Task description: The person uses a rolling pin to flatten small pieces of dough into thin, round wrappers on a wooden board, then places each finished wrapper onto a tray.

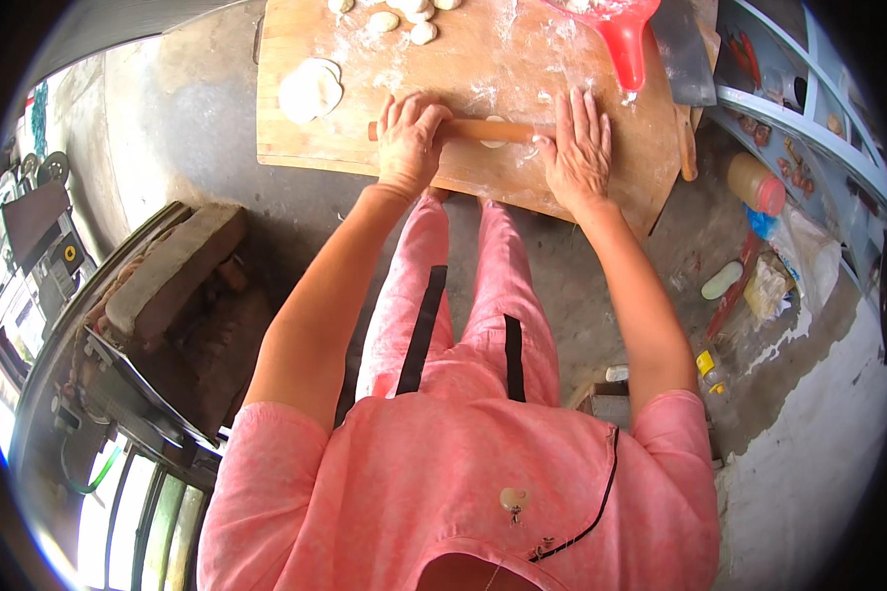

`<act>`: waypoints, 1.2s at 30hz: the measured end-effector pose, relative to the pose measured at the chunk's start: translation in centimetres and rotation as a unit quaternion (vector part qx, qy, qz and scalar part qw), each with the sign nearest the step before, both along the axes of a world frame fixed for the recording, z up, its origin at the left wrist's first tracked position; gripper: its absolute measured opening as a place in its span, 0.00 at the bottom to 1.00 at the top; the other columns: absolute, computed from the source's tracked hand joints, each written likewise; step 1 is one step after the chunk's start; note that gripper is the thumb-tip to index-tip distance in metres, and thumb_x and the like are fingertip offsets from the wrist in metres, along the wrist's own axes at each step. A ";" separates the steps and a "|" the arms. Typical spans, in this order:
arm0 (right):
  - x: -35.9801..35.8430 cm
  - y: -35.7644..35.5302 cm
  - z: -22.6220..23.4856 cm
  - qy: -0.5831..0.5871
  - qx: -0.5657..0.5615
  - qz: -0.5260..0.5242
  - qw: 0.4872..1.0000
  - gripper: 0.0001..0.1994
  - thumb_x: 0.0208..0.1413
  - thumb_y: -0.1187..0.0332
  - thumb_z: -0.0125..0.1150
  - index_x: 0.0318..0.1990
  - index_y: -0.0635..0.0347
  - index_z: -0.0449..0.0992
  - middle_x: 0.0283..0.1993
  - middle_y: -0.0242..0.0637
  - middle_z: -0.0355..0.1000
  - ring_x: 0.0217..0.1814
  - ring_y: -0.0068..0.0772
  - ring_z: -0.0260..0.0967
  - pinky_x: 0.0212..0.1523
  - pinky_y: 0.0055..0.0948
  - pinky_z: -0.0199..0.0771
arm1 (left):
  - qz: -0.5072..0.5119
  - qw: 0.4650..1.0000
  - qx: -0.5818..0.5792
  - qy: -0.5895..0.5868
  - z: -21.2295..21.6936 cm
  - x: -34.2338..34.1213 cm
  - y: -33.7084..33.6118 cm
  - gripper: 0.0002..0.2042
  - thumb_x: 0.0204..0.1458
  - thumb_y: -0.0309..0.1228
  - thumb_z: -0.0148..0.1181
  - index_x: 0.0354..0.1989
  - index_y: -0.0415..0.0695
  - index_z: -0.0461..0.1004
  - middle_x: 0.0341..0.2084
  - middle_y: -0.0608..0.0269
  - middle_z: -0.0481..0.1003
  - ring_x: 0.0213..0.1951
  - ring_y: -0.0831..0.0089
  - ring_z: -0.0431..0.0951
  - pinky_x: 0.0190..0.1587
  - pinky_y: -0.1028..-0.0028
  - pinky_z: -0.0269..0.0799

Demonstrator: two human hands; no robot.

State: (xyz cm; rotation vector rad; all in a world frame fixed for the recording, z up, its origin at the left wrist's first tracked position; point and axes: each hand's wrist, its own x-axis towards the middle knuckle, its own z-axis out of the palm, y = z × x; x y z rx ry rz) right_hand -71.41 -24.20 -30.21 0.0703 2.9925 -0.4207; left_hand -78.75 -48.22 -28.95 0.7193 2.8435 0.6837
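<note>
A wooden desk (pixel 650 182) carries the work, its surface dusted with flour. At its far right edge, partly cut off by the top of the view, a red handled vessel (pixel 623 28) holds what looks like flour.

The right hand (pixel 579 148) lies over the right end of the rolling pin (pixel 470 129), its fingers straight and pointing forward, pressing rather than wrapping around it. The left hand (pixel 404 133) rests over the left part, its fingers loosely bent across the wood; whether they grip it underneath I cannot tell. The pin lies crosswise on the desk, near the edge closest to the person.

To the left, just beyond the left hand, sits an overlapping group of flat pale rounds (pixel 308 91), and farther off lie several small dough lumps (pixel 383 22). Under the middle of the pin, between the hands, a small dough disc (pixel 495 144) shows on both sides.

The step in hand seems to be flattening that disc; the next move probably calls for even pressure from both palms, with a turn of the dough between strokes to keep it round
</note>
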 end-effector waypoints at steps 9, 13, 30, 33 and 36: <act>1.6 -1.2 1.2 -0.043 0.001 -0.031 0.999 0.35 0.59 0.53 0.48 0.69 0.61 0.46 0.74 0.40 0.41 0.76 0.41 0.34 0.72 0.49 0.29 | -0.076 0.992 -0.073 -0.065 -0.7 6.4 -2.4 0.37 0.53 0.44 0.54 0.69 0.46 0.45 0.68 0.54 0.46 0.70 0.57 0.42 0.69 0.52 0.35; 1.9 -1.8 0.8 -0.040 -0.005 -0.066 0.997 0.34 0.60 0.52 0.47 0.68 0.61 0.48 0.73 0.41 0.42 0.75 0.42 0.35 0.72 0.49 0.30 | -0.102 0.989 -0.088 -0.064 -0.7 4.7 -2.5 0.36 0.55 0.46 0.51 0.69 0.45 0.46 0.68 0.56 0.47 0.70 0.58 0.42 0.68 0.51 0.33; 3.7 -3.8 0.7 -0.038 0.022 -0.109 0.993 0.36 0.58 0.49 0.48 0.68 0.61 0.48 0.73 0.42 0.43 0.76 0.42 0.34 0.71 0.51 0.31 | -0.159 0.971 -0.166 -0.071 -0.8 4.0 -3.7 0.38 0.57 0.52 0.43 0.70 0.46 0.38 0.70 0.59 0.39 0.71 0.63 0.35 0.69 0.51 0.26; 1.2 -3.1 0.1 -0.046 0.007 -0.130 0.990 0.36 0.59 0.49 0.47 0.68 0.61 0.48 0.73 0.41 0.42 0.76 0.42 0.33 0.71 0.51 0.31 | -0.141 0.976 -0.150 -0.065 -1.0 1.9 -2.8 0.37 0.57 0.51 0.44 0.70 0.46 0.41 0.70 0.60 0.43 0.71 0.62 0.36 0.69 0.50 0.27; -2.2 -2.0 -1.8 -0.008 0.045 -0.145 0.988 0.36 0.59 0.47 0.45 0.69 0.59 0.47 0.74 0.40 0.40 0.76 0.41 0.31 0.71 0.51 0.31 | -0.124 0.975 -0.183 -0.022 -0.9 -1.8 -0.9 0.35 0.59 0.53 0.39 0.69 0.46 0.45 0.70 0.60 0.43 0.71 0.61 0.38 0.68 0.49 0.28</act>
